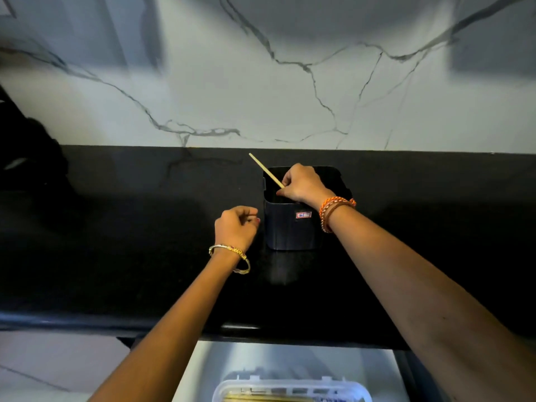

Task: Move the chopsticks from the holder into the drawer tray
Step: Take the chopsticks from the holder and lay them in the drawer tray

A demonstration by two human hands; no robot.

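A dark rectangular holder (290,230) with a small red-and-white label stands on the black countertop. My right hand (303,184) is over its open top, shut on a pale wooden chopstick (265,169) that slants up and to the left out of the holder. My left hand (235,224) hovers just left of the holder with its fingers curled and nothing visible in it. Below the counter edge, a white plastic tray (291,388) sits in the open drawer (290,361), with pale chopsticks (261,398) lying in it at the frame's bottom.
The black countertop (130,242) runs the full width, backed by a white marble wall (261,82) with grey veins. A dark object (32,158) stands at the far left. The counter's front edge overhangs the drawer.
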